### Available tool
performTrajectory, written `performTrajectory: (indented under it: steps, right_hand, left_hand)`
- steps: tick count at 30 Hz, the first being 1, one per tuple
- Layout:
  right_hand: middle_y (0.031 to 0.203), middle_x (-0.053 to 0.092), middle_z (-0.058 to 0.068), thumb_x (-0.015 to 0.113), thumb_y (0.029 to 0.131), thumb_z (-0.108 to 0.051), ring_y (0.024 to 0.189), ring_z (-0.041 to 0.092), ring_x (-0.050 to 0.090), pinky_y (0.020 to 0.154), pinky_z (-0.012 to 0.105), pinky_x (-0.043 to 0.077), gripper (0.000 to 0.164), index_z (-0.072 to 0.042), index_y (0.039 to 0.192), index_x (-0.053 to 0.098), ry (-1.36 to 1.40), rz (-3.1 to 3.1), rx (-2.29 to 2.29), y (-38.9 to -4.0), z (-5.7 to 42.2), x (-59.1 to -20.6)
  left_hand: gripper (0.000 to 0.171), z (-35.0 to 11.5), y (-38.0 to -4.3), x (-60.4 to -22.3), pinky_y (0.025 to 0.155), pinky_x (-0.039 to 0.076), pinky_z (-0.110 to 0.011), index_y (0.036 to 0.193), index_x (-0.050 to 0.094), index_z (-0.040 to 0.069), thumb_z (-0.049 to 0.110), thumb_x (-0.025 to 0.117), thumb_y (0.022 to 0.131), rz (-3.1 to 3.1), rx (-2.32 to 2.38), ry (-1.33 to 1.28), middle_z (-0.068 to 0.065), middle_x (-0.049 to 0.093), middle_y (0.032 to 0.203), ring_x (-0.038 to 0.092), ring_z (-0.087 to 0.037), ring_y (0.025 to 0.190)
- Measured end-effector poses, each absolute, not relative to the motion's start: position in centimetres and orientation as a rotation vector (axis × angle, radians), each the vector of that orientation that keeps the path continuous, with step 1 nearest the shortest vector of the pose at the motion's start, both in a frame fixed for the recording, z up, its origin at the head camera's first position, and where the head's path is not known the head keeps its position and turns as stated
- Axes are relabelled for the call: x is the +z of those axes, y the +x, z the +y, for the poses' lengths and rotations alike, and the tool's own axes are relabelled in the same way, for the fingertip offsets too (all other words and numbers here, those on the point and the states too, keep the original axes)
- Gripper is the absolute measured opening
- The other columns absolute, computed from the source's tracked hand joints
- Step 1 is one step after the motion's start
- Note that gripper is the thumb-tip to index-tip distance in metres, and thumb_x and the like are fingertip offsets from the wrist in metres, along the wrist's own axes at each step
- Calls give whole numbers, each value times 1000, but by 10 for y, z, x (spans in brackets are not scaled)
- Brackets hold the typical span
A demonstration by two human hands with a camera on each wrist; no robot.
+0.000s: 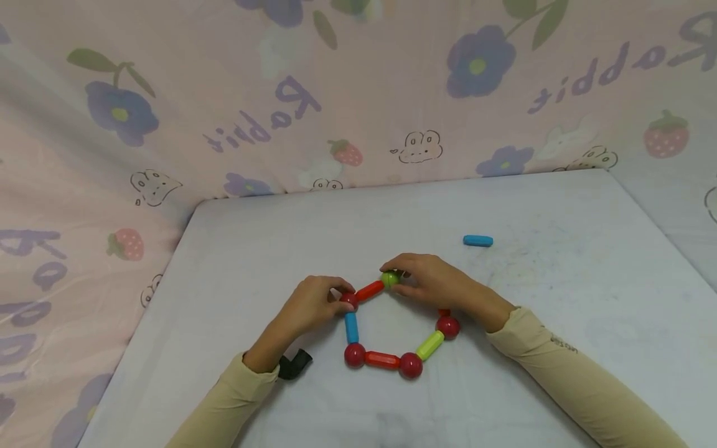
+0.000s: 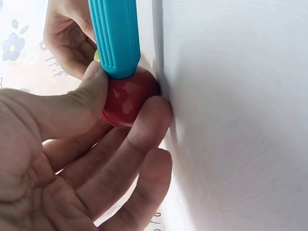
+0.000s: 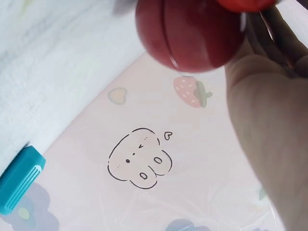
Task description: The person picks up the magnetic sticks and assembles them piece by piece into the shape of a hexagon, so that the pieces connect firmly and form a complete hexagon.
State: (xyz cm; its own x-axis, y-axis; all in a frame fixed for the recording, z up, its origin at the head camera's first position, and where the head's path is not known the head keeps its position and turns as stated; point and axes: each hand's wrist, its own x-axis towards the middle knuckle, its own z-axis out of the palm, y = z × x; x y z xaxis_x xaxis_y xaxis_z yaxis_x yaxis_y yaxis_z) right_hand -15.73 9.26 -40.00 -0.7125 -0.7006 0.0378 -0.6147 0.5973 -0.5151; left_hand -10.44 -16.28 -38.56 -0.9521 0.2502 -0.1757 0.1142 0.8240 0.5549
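Note:
A ring of coloured rods and balls lies on the white table. My left hand (image 1: 312, 306) pinches a red ball (image 1: 350, 302) between thumb and fingers; a ribbed blue rod (image 2: 115, 38) joins this ball in the left wrist view. From the same ball a red rod (image 1: 370, 290) leads to a green ball (image 1: 390, 279), which my right hand (image 1: 435, 281) holds with thumb and fingertips. Nearer me, another red rod (image 1: 383, 360) links two red balls, and a yellow-green rod (image 1: 430, 345) reaches a third red ball (image 1: 447, 326). A red piece (image 1: 444, 312) beside it is partly hidden by my right hand.
A loose blue rod (image 1: 478, 241) lies beyond my right hand. A black object (image 1: 295, 365) sits by my left wrist, partly covered by the sleeve. Printed pink cloth (image 1: 364, 93) hangs along the table's far and left edges.

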Motion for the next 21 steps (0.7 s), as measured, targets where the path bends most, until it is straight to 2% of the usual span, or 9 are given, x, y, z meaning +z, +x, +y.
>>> performTrajectory:
  steps: [9,13,17,21]
  right_hand:
    - [129,65,-2,73,92,-28,110,14,65,97,37,54,46,-19,135,60,-1106,2706,-698,-156,93,-400]
    - [133,63,0,73,91,-30,117,18,65,98,41,54,52,-21,139,56,-1140,2790,-612,-160,98,-396]
    - [136,62,3,73,91,-29,126,25,59,102,46,51,52,-19,139,56,-1157,2842,-571,-169,117,-387]
    - [134,62,9,73,91,-24,125,31,59,103,51,49,46,-14,134,60,-1097,2925,-512,-186,148,-375]
  left_hand:
    - [27,-162,-104,-384,69,49,-26,108,75,16,24,81,83,2763,799,310,3,73,96,61,-11,79]
    - [27,-162,-103,-384,69,50,-26,107,75,16,26,81,83,2770,793,302,2,73,98,62,-11,79]
    - [27,-163,-102,-385,69,50,-27,107,75,16,27,82,82,2772,794,288,1,72,98,62,-11,81]
    - [27,-165,-101,-386,69,49,-28,105,74,16,27,82,82,2782,781,284,3,72,95,61,-12,82]
